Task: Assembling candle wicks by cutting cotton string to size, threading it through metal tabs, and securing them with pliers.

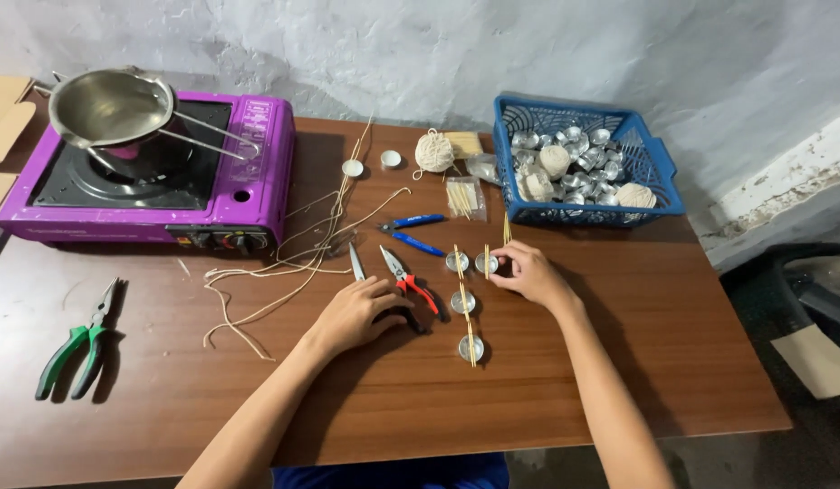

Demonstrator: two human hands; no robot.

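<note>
My left hand (354, 312) rests on the brown table, its fingers over the handles of a pair of scissors (357, 263) and beside red-handled pliers (404, 274). My right hand (527, 272) pinches a small metal cup (486, 263) with a thin wooden stick standing across it. Three more metal cups (462, 302) lie in a row just left of it, with wooden sticks (465, 308) laid over them.
A purple portable stove (257, 172) with a steel pot (107, 109) stands at the back left. Green pliers (80, 340) lie at the left. Loose wick strings (284, 263), blue-handled cutters (411, 231), a twine ball (433, 151) and a blue basket (660, 172) of cups sit behind.
</note>
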